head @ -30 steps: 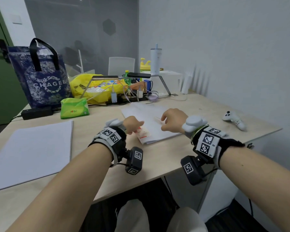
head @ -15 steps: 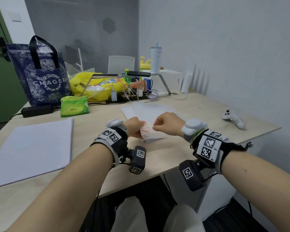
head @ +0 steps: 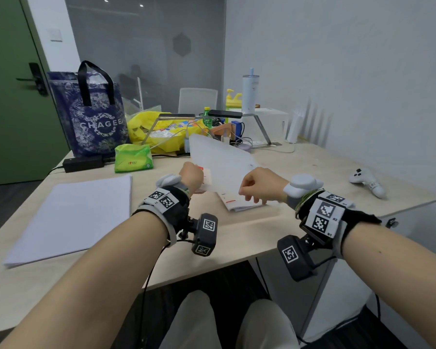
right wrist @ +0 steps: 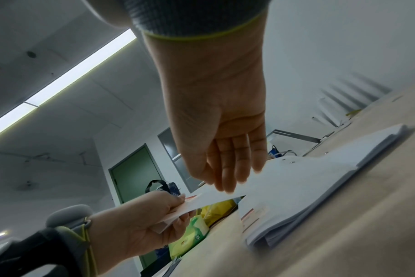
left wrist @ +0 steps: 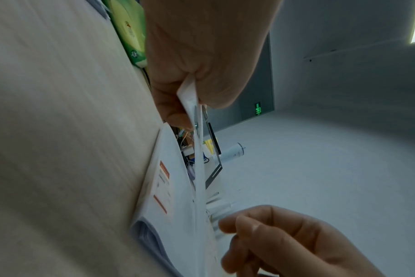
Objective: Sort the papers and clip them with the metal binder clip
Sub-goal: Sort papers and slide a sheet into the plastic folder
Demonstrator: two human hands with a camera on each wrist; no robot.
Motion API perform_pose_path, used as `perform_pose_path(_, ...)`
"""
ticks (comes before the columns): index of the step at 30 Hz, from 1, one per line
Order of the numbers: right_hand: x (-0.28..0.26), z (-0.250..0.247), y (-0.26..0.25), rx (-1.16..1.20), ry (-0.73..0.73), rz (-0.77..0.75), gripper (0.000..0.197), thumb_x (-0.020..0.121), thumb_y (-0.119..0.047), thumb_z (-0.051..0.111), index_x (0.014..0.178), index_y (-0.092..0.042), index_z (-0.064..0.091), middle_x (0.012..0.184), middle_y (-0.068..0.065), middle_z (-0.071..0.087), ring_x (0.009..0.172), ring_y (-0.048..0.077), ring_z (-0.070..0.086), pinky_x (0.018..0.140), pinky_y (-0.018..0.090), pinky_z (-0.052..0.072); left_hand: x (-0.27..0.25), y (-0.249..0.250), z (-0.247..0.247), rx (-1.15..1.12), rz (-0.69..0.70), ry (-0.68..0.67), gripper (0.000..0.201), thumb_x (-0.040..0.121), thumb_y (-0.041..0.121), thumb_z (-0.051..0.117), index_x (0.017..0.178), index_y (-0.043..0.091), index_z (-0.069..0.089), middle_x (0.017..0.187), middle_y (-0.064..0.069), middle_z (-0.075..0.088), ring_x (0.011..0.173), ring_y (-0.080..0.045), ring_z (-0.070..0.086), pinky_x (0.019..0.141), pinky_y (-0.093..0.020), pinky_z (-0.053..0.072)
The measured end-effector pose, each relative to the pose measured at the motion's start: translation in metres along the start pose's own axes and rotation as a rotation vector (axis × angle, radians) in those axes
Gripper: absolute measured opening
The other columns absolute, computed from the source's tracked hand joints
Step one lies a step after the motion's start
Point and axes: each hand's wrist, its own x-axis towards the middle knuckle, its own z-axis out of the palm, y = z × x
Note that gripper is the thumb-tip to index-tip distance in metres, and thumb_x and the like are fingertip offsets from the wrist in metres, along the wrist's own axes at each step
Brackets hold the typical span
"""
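Pinching a lifted sheet [head: 219, 159] by its near corner, the left hand [head: 192, 175] holds it above the stack of papers [head: 239, 201] on the counter [head: 300, 172]. The right hand [head: 261, 183] pinches its other edge with curled fingers.

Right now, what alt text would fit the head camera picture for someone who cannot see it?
A person's left hand pinches the corner of a lifted white sheet above a paper stack on a wooden desk, while the right hand touches its other edge. A second paper pile lies further left.
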Motion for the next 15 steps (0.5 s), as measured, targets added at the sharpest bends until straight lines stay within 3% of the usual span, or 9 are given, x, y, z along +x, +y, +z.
perform_pose_path(1,0.000,0.002,-0.003,-0.011,-0.059,-0.003,0.021,0.088,-0.015,0.054,0.096,-0.004,0.070,0.078,0.002,0.067,0.060,0.009,0.059,0.048,0.019,0.051,0.009,-0.008,-0.001,-0.127,-0.018,0.106,0.043,0.101,0.022,0.037,0.061,0.014,0.025,0.067,-0.001,0.027,0.072,-0.008,0.039,0.055,-0.011,0.030)
perform_pose_path(3,0.001,0.005,-0.006,-0.062,-0.159,-0.003,0.025,0.089,-0.017,0.056,0.103,-0.002,0.070,0.088,0.008,0.067,0.067,0.010,0.058,0.054,0.020,0.053,0.019,-0.016,-0.012,-0.733,-0.136,0.143,0.033,0.100,0.015,0.034,0.068,0.022,0.031,0.084,-0.003,0.045,0.068,-0.004,0.047,0.073,-0.015,0.054)
perform_pose_path(6,0.006,0.012,-0.010,-0.125,-0.207,-0.013,0.028,0.089,-0.021,0.059,0.109,-0.003,0.069,0.111,0.013,0.068,0.081,0.014,0.056,0.062,0.020,0.050,0.007,-0.023,-0.025,-0.763,-0.139,0.201,0.028,0.096,0.005,0.036,0.093,0.028,0.051,0.104,-0.002,0.053,0.062,-0.002,0.050,0.080,-0.029,0.059)
perform_pose_path(8,0.009,0.018,-0.015,-0.210,-0.214,-0.024,0.034,0.088,-0.024,0.061,0.115,-0.006,0.067,0.121,0.009,0.066,0.097,0.016,0.059,0.080,0.024,0.048,0.006,-0.032,-0.029,-0.824,-0.137,0.237,0.033,0.097,0.004,0.036,0.126,0.009,0.051,0.109,-0.004,0.059,0.061,-0.002,0.048,0.083,-0.031,0.059)
perform_pose_path(9,0.010,0.022,-0.018,-0.271,-0.223,-0.022,0.039,0.087,-0.026,0.062,0.122,-0.007,0.063,0.128,0.006,0.062,0.110,0.019,0.058,0.092,0.027,0.045,0.006,-0.037,-0.031,-0.869,-0.161,0.251,0.037,0.097,0.003,0.035,0.133,0.003,0.046,0.112,-0.007,0.061,0.061,-0.002,0.047,0.084,-0.032,0.058)
perform_pose_path(11,0.013,0.030,-0.019,-0.353,-0.242,0.015,0.055,0.086,-0.032,0.063,0.135,-0.009,0.049,0.141,0.004,0.049,0.128,0.022,0.047,0.105,0.028,0.036,0.009,-0.048,-0.036,-0.884,-0.182,0.285,0.038,0.097,0.002,0.036,0.135,0.001,0.043,0.127,-0.015,0.058,0.061,-0.001,0.046,0.085,-0.033,0.057)
perform_pose_path(13,0.018,0.036,-0.018,-0.389,-0.265,0.072,0.067,0.085,-0.037,0.064,0.141,-0.010,0.038,0.146,0.004,0.042,0.133,0.023,0.042,0.107,0.029,0.034,0.012,-0.057,-0.040,-0.894,-0.195,0.372,0.036,0.097,0.005,0.036,0.132,0.003,0.046,0.134,-0.016,0.055,0.070,-0.003,0.051,0.090,-0.030,0.055)
perform_pose_path(14,0.022,0.038,-0.018,-0.409,-0.280,0.095,0.069,0.085,-0.040,0.064,0.141,-0.010,0.036,0.146,0.005,0.042,0.133,0.024,0.042,0.108,0.030,0.035,0.011,-0.062,-0.044,-0.859,-0.233,0.408,0.033,0.099,0.009,0.036,0.130,0.005,0.048,0.134,-0.013,0.054,0.083,-0.005,0.055,0.089,-0.025,0.049)
perform_pose_path(15,0.026,0.039,-0.017,-0.434,-0.293,0.114,0.071,0.085,-0.043,0.063,0.141,-0.010,0.035,0.146,0.006,0.042,0.132,0.025,0.043,0.109,0.033,0.035,0.008,-0.070,-0.041,-0.581,-0.187,0.404,0.031,0.101,0.015,0.036,0.128,0.008,0.050,0.133,-0.009,0.053,0.100,-0.010,0.057,0.084,-0.021,0.039)
